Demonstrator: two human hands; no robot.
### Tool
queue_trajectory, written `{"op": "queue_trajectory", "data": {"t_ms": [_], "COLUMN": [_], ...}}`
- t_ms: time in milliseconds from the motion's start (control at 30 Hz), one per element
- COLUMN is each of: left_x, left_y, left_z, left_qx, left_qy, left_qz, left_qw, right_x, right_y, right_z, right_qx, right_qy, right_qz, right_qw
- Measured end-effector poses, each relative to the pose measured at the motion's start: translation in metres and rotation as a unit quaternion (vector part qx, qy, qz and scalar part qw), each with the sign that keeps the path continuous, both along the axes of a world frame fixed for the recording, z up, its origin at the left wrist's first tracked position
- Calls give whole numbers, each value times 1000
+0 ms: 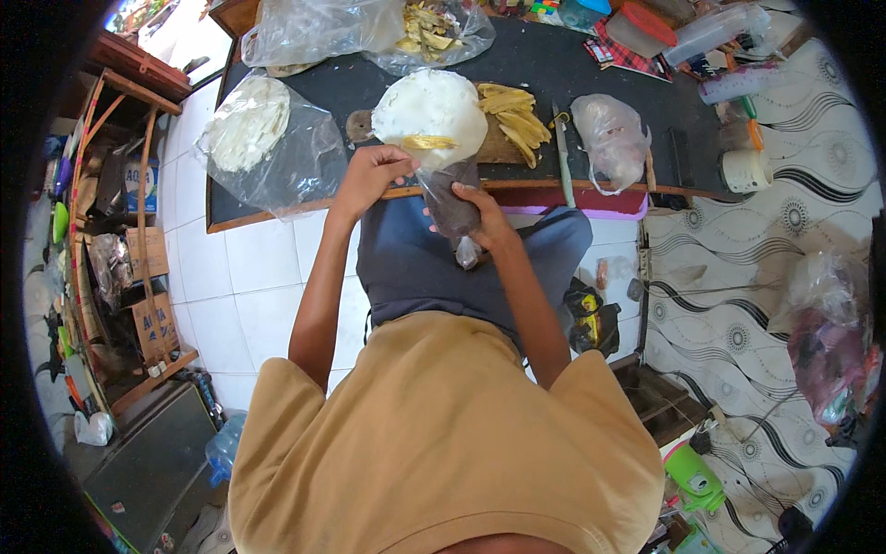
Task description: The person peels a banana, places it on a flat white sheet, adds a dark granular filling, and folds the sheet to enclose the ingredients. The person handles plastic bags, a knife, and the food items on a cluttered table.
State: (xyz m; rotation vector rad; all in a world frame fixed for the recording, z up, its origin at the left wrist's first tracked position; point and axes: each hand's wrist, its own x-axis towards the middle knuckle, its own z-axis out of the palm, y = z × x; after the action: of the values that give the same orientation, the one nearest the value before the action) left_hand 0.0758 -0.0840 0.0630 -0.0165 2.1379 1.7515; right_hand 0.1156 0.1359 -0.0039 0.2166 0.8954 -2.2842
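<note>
Both hands, left (369,175) and right (484,217), grip a clear bag (443,148) just above the table edge (277,214).

Two brown cardboard boxes (150,286) with blue labels stand on the left shelf (129,185).

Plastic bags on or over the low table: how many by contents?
Bag of white round wrappers: 1
Bag of yellow strips: 1
Clear bag, contents unclear: 1
Crumpled whitish bag: 1
Bag in the hands: 1
Total: 5
</note>
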Motion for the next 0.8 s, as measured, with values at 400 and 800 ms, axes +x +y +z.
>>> {"op": "queue_trajectory", "data": {"t_ms": [400, 800], "left_x": [-11, -45], "left_y": [4, -10], "left_z": [-8, 0], "left_qx": [-10, 1], "left_qy": [98, 74], "left_qz": [-70, -167], "left_qw": [993, 983], "right_x": [0, -23], "right_y": [10, 23], "right_z": [-10, -16], "right_qx": [-3, 99], "right_qy": [-33, 19], "right_qz": [-16, -15], "right_qw": [999, 995]}}
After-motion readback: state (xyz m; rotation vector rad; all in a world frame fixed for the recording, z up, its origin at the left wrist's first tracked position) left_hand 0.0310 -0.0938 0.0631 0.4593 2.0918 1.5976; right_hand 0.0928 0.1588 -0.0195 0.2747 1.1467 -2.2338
